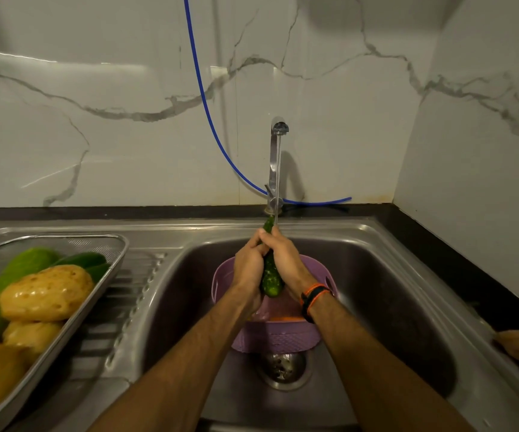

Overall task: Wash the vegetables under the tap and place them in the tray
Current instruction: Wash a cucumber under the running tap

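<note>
Draining over the plughole (pixel 282 367), a purple basket (pixel 275 339) sits in the sink (pixel 408 300), something orange inside. Above it both hands, left (pixel 249 267) and right (pixel 284 256), wrap a cucumber (pixel 271 275), tip raised into the tap (pixel 276 157) stream. Washed vegetables fill the tray (pixel 108 275) left.

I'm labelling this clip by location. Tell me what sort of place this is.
Most likely a home kitchen, at the sink. A steel sink with a running tap sits against a marble-look wall, both hands hold a cucumber under the water, and a metal tray of washed vegetables rests on the draining board.
</note>
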